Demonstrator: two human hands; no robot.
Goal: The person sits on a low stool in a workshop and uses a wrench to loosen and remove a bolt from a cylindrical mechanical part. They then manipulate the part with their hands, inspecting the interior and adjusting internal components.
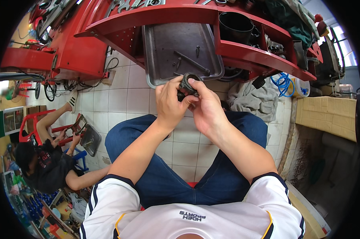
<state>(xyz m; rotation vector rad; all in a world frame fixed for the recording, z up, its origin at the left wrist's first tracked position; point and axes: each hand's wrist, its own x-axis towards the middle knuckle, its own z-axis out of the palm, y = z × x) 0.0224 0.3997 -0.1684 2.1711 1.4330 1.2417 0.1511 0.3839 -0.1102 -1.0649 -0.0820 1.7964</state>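
Observation:
Just in front of the tray's near edge, my left hand [170, 99] and my right hand [205, 107] grip a small dark, round-topped metal part [190, 81]. My right thumb presses on its upper side, and my left fingers curl round its left side and hide some of it. Behind it lies a grey metal tray [160, 44] holding a long dark rod [190, 61] and several bolts [197, 51].
Red steel shelving [128, 16] spans the far side, bearing wrenches [120, 6] and a black pot [235, 26]. At left a co-worker [44, 163] sits beside a tray [90, 141]. A grey cloth [251, 99], blue hose [282, 85] and tan box [325, 115] are at right.

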